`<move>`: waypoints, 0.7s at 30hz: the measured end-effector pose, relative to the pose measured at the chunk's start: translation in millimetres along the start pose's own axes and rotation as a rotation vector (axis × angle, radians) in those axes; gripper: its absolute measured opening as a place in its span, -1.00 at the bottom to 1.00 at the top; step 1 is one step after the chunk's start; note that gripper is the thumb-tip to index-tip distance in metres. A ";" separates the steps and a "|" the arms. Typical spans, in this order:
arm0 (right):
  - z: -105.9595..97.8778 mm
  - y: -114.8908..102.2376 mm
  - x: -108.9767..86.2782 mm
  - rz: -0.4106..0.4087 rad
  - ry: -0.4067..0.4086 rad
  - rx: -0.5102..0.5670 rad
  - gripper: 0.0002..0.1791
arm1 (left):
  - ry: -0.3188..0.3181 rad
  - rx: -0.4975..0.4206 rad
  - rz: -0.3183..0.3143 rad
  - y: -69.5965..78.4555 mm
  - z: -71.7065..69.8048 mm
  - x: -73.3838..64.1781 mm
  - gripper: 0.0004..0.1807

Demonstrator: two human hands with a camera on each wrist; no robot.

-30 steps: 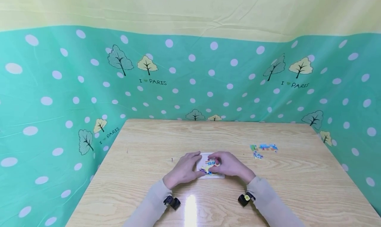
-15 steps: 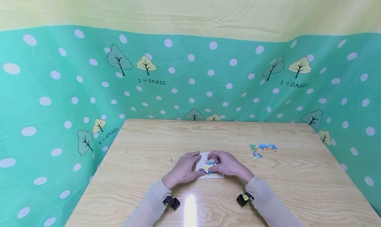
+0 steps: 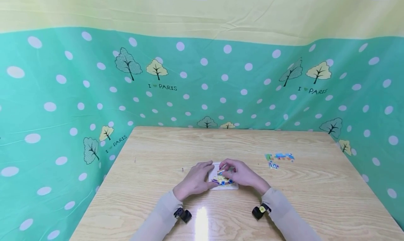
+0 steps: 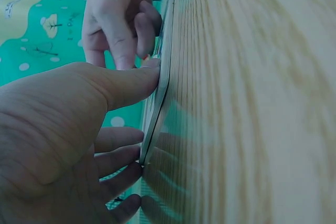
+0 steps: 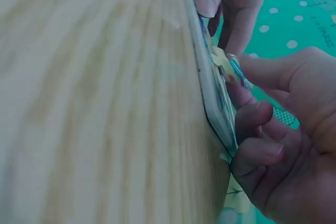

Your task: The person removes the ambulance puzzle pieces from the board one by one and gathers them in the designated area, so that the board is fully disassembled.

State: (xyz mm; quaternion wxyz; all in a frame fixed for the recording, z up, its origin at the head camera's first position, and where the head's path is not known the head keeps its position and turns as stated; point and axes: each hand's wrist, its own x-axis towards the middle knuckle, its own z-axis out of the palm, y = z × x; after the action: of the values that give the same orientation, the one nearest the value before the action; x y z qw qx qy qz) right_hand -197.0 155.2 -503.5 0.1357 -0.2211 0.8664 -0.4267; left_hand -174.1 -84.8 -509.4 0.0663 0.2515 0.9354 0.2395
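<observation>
A small white-rimmed jigsaw puzzle tray [image 3: 215, 168] lies on the wooden table. Joined pieces with a yellow vehicle and blue wheels [image 3: 226, 181] cover its near part. My left hand [image 3: 196, 178] rests along the tray's left side, thumb on the near edge and fingers fairly straight against the rim. Between thumb and fingertips, my right hand [image 3: 242, 173] pinches a puzzle piece [image 5: 224, 64] just above the tray, tilted up from it in the right wrist view. That hand's other fingers curl loosely near the tray's edge and hide part of the picture.
To the right of the tray lie several loose puzzle pieces, some in a blue row [image 3: 284, 156] and a blue-and-white one [image 3: 273, 165] nearer. A tiny dark scrap [image 3: 182, 169] sits left of the left hand. A green dotted curtain [image 3: 202, 86] hangs behind the table.
The piece in my right hand has tilted, and the blue wheels on the pieces beneath it now show. My left hand keeps its place on the tray.
</observation>
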 end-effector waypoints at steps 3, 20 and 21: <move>-1.4 2.1 0.3 -0.006 0.018 0.022 -0.81 | 0.001 0.001 0.003 0.2 0.0 -0.1 -0.17; -15.4 16.1 -7.0 0.097 0.125 0.061 -0.76 | -0.008 -0.008 -0.001 1.4 -1.0 -0.4 -0.17; -16.8 17.5 -8.2 0.106 0.134 0.058 -0.76 | -0.009 -0.010 -0.002 1.6 -1.2 -0.8 -0.17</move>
State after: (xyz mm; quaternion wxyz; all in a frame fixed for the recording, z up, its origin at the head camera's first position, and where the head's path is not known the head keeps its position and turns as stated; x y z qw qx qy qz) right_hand -201.8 180.1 -507.1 0.1060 -0.1420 0.8712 -0.4578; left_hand -173.0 -84.5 -507.6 0.0720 0.2514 0.9341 0.2431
